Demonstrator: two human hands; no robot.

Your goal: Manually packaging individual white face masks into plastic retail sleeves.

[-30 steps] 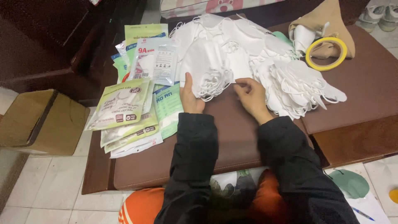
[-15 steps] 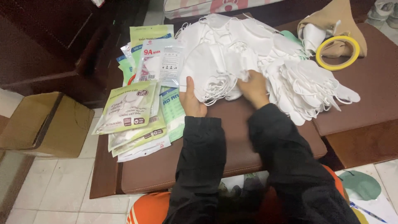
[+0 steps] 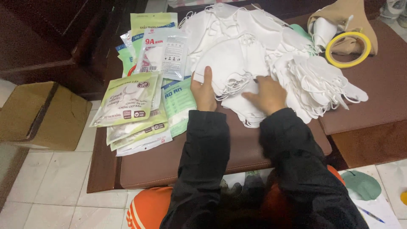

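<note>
Both my hands are in the pile of white masks (image 3: 263, 55) on the brown bench (image 3: 178, 157).

My left hand (image 3: 204, 91) grips the near-left edge of the pile, thumb over a mask, fingers tucked under. My right hand (image 3: 268, 94) lies flat on the pile's near edge, its grip released, fingers spread on the ear loops. Left of the pile lie the packaged masks (image 3: 131, 101). Right of the pile sits 1 yellow tape roll (image 3: 347, 49). Far left of the pile, a cardboard box (image 3: 38, 114) stands on the floor.

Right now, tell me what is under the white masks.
The masks lie heaped on a brown cushion; both hands, left and right, rest on the heap. Whatever lies beneath the heap's middle is covered.
</note>
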